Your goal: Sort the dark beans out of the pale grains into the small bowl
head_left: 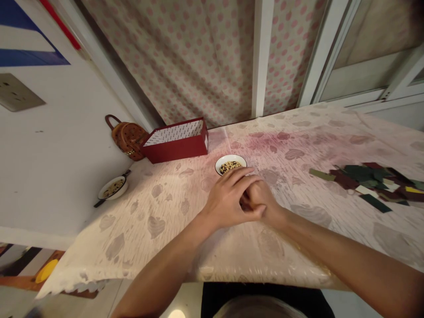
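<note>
Both hands meet over the front half of the table. My left hand (225, 196) has its fingers stretched across the top of my right hand, its thumb apart and reaching toward the right wrist. Beneath it, my right hand (263, 194) is curled, and whatever its fingers may hold is hidden. Just beyond the fingertips stands a small white bowl (222, 160) with a dark rim. Pale and dark grains or beans (230, 166) lie in it. The left fingers overlap the bowl's near edge in view; whether they touch it I cannot tell.
A red open box (177, 149) and a brown mini backpack (127, 138) stand at the back left. Another white bowl (122, 190) with grains sits by the wall. Dark green, maroon and pale strips (367, 176) are heaped at right. A patterned cloth (159, 247) covers the table.
</note>
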A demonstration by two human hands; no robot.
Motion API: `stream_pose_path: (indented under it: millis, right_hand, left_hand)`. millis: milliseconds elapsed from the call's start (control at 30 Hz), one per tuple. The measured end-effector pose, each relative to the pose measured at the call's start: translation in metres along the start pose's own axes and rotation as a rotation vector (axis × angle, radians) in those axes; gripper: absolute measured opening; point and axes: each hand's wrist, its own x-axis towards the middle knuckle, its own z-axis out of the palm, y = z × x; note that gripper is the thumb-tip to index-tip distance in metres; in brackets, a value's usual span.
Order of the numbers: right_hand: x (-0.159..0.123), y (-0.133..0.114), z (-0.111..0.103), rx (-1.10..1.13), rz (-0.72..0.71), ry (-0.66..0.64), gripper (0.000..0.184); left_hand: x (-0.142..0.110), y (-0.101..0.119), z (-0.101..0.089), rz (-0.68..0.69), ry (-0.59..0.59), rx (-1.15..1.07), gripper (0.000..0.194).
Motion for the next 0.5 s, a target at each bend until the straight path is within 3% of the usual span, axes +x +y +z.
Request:
stream_pose_path:
  millis: [200,367,500]
  right_hand:
    - [-0.001,-0.005,-0.003,-0.059,-0.026,-0.063,0.014]
    - [0.000,-0.002,0.000,-0.098,-0.044,-0.071,0.011]
    - [0.001,-0.003,-0.009,-0.075,-0.005,0.030,0.017]
  left_hand:
    - [0.000,0.001,0.001,-0.005,0.032,0.020,0.039]
    - [0.000,0.002,-0.002,-0.007,0.036,-0.004,0.032]
    - [0.000,-0.006,-0.012,-0.053,0.092,-0.050,0.029]
